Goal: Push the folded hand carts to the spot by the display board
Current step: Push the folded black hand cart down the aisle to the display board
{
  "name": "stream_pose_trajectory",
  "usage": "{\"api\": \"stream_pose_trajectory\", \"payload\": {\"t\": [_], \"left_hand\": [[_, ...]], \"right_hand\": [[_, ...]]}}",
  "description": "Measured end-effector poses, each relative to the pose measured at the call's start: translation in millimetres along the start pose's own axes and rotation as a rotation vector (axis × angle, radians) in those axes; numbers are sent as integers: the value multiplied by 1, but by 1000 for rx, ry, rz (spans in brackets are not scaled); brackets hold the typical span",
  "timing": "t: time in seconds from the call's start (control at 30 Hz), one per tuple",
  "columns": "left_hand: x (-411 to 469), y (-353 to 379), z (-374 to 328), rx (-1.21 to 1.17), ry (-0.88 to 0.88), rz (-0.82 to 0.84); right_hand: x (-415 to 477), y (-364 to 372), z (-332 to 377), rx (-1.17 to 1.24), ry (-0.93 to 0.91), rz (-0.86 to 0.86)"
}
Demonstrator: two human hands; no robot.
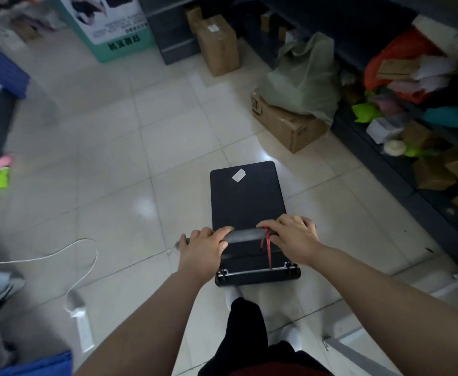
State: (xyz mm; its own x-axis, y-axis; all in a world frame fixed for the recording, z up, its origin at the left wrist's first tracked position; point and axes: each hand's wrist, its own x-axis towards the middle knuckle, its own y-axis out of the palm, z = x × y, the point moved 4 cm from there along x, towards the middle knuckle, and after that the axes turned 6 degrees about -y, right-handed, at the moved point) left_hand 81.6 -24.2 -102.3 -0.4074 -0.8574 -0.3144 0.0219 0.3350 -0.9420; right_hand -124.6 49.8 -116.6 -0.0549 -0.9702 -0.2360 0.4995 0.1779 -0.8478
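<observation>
A black hand cart (245, 196) stands on the tiled floor in front of me, its flat deck bearing a small white sticker. Its grey padded handle (245, 236) crosses the near end, with a red cord hanging from it. My left hand (202, 246) grips the handle's left end and my right hand (290, 234) grips its right end. A teal and white display board (108, 28) stands on the floor at the far left.
Cardboard boxes (285, 126) and a green plastic bag (304, 77) sit ahead on the right, beside dark shelving full of parcels (412, 104). A taller box (218, 46) stands further back. A white cable with a power strip (81, 316) lies on the floor to the left.
</observation>
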Motion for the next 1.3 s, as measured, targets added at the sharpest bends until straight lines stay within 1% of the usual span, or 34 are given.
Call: {"api": "stream_pose_trajectory", "payload": {"t": [0.13, 0.27, 0.4, 0.6, 0.77, 0.97, 1.17, 1.3], "left_hand": [[12, -4, 39, -45, -79, -26], [37, -12, 73, -136, -129, -5], [73, -28, 97, -175, -129, 12], [137, -55, 122, -135, -94, 27], [171, -68, 134, -144, -108, 35], [210, -77, 139, -155, -146, 5], [270, -94, 138, -223, -222, 10], [315, -110, 123, -216, -274, 11]], "right_hand": [[37, 4, 28, -32, -83, 34], [77, 5, 49, -49, -121, 55], [121, 2, 62, -82, -122, 78], [191, -7, 71, -111, -73, 83], [233, -14, 71, -131, -82, 76], [290, -32, 62, -142, -142, 141], [355, -57, 48, -154, -213, 152], [405, -84, 30, -156, -250, 226]]}}
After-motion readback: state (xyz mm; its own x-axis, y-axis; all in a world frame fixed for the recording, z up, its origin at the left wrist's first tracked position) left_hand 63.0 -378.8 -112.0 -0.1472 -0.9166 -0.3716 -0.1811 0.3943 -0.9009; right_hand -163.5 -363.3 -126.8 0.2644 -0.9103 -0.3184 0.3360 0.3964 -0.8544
